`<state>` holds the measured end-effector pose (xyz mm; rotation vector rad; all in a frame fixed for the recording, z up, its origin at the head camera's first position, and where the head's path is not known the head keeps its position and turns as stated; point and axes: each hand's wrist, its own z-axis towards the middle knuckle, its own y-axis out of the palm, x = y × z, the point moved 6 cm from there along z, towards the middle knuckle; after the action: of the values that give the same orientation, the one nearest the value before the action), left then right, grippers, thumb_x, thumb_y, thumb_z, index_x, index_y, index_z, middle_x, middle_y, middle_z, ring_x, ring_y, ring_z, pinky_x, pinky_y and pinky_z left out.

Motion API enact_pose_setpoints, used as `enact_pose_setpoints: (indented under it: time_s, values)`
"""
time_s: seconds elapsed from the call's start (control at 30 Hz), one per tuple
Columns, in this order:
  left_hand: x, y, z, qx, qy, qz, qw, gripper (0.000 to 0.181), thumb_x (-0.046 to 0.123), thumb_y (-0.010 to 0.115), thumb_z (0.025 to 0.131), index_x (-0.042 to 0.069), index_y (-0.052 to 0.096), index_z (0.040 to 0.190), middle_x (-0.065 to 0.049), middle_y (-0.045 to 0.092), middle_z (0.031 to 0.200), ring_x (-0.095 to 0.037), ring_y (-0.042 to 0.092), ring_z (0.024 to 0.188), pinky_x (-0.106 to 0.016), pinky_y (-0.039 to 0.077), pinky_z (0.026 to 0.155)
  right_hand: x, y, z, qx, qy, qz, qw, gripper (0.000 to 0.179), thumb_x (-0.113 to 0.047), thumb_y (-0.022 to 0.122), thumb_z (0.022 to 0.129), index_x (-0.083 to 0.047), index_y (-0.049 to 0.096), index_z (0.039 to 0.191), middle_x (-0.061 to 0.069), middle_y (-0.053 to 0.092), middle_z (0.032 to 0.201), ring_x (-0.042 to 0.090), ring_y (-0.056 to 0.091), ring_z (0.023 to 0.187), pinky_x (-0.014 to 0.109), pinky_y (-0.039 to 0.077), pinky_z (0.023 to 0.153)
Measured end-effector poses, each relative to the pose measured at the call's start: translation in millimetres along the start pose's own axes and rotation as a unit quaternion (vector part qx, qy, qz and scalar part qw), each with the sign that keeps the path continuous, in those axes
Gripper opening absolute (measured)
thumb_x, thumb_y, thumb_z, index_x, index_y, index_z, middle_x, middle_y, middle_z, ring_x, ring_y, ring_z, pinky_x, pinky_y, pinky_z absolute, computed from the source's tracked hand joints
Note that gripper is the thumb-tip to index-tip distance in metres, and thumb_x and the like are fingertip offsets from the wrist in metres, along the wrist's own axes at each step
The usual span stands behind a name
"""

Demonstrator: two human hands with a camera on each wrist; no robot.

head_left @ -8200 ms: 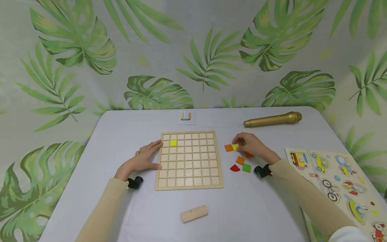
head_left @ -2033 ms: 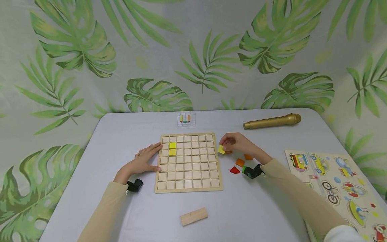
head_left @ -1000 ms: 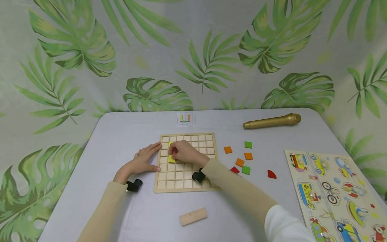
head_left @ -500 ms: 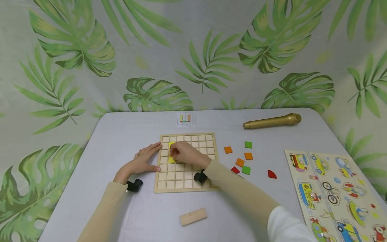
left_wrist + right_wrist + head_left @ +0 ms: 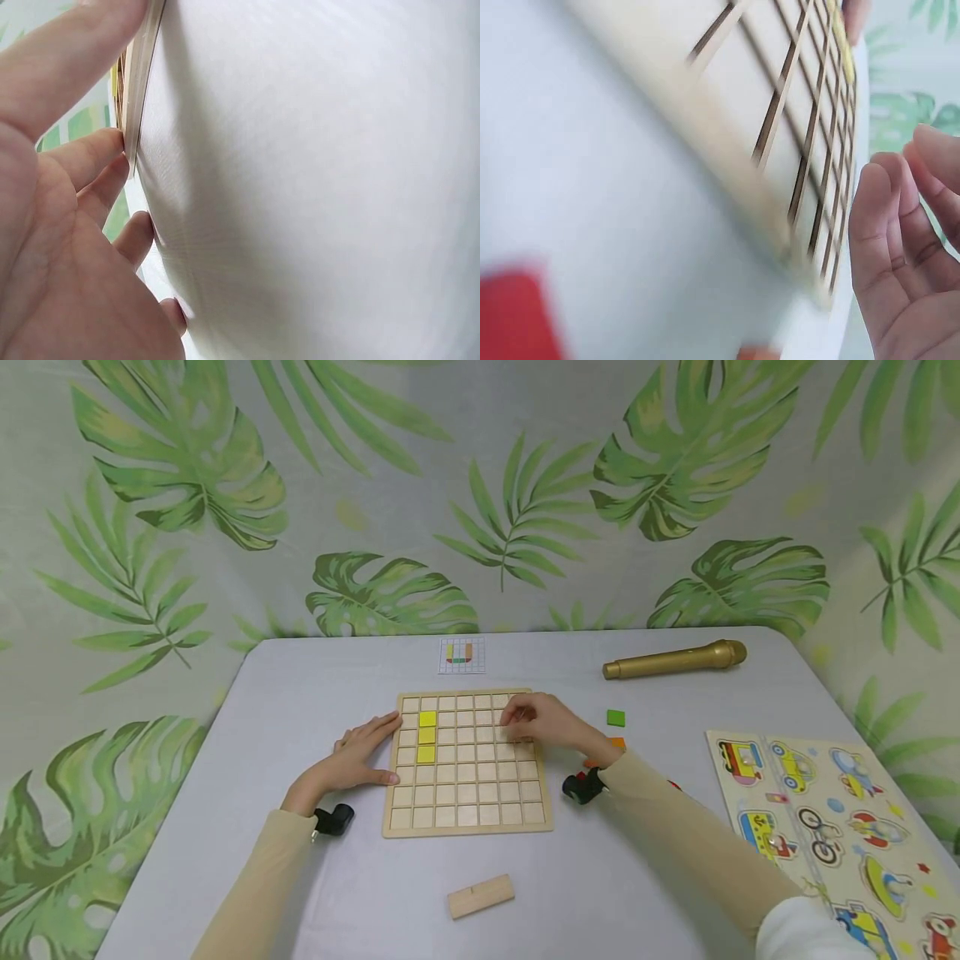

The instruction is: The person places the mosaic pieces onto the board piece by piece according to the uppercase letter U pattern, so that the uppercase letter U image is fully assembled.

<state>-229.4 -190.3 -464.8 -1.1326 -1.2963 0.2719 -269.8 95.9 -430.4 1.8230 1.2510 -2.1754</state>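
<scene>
A square wooden grid board [image 5: 456,817] lies on the table. Three yellow square tiles [image 5: 427,736] sit in a vertical line in its second column from the left. My left hand [image 5: 352,762] rests along the board's left edge; in the left wrist view its fingertips [image 5: 111,141] touch the frame. Over the board's right side is my right hand [image 5: 553,723], fingers loosely bent, nothing between them in the right wrist view. Right of the board lie a green tile [image 5: 616,717] and an orange tile [image 5: 617,742], with others partly hidden by my right hand and wrist.
A small printed card [image 5: 462,657] with a coloured U shape on a grid lies behind the board. A gold microphone [image 5: 675,660] lies at the back right, a wooden block [image 5: 481,897] in front. A picture puzzle board [image 5: 847,785] covers the right side.
Two more yellow tiles have gone into the column below the first. My right hand has let go of the last one and moved right, off the column. The left hand has stayed put.
</scene>
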Motion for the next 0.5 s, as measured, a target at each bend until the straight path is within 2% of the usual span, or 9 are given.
enact_pose_setpoints:
  time_s: [0.13,0.27,0.37,0.5]
  values:
    - [1.0,-0.2,0.1,-0.002,0.002,-0.002,1.0,0.094,0.037,0.075,0.082,0.004,0.022,0.152,-0.014,0.014,0.158,-0.044,0.006,0.141,-0.07,0.003,0.101,16.5,-25.7,-24.1,0.013,0.029,0.017,0.9993,0.01,-0.003,0.065,0.089,0.003,0.065,0.096,0.011,0.062,0.085,0.027,0.055,0.071,0.034,0.047,0.062]
    - [-0.2,0.2,0.4,-0.004,0.0,0.001,1.0,0.094,0.038,0.074,0.082,0.004,0.021,0.152,-0.014,0.013,0.158,-0.043,0.005,0.141,-0.07,0.003,0.101,29.6,-45.8,-44.8,0.024,0.055,0.022,0.998,0.012,-0.004,0.064,0.09,0.004,0.064,0.099,0.011,0.063,0.088,0.028,0.058,0.077,0.035,0.051,0.069]
    - [-1.4,0.3,0.4,-0.005,-0.002,0.002,1.0,0.094,0.038,0.074,0.082,0.005,0.022,0.152,-0.013,0.013,0.158,-0.043,0.006,0.141,-0.07,0.004,0.101,36.9,-55.4,-56.8,0.029,0.07,0.018,0.997,0.015,-0.007,0.064,0.091,0.004,0.064,0.101,0.01,0.063,0.091,0.028,0.059,0.081,0.035,0.051,0.073]
    - [-1.4,0.6,0.6,-0.004,-0.001,-0.001,1.0,0.094,0.038,0.074,0.082,0.004,0.022,0.152,-0.013,0.014,0.158,-0.043,0.006,0.141,-0.07,0.004,0.101,41.9,-61.2,-68.6,0.029,0.077,0.013,0.9965,0.016,-0.007,0.063,0.092,0.005,0.063,0.103,0.012,0.062,0.092,0.03,0.057,0.079,0.037,0.051,0.071]
